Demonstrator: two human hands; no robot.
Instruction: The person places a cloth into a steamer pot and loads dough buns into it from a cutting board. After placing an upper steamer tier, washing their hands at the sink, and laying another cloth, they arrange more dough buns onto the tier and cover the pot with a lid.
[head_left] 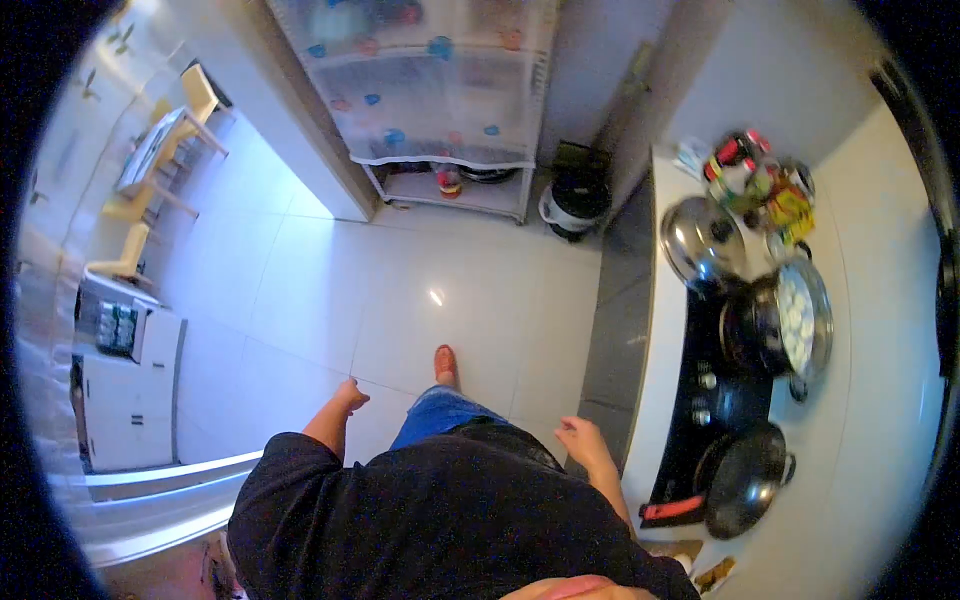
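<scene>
Right hand [583, 440] loosely open, empty, near counter [660, 400]; left hand [350, 396] half-curled, contents unclear. Pan [745, 485] on stove [738, 405] looks heavy, rigid; best held by red handle [672, 511].

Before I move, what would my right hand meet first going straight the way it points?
Your right hand would probably reach the covered rack first, across open floor, though depth is unclear.

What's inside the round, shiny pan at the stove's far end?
Small, rounded white pieces lie inside the round, shiny pan. Whatever is underneath them is covered and can't be seen.
</scene>
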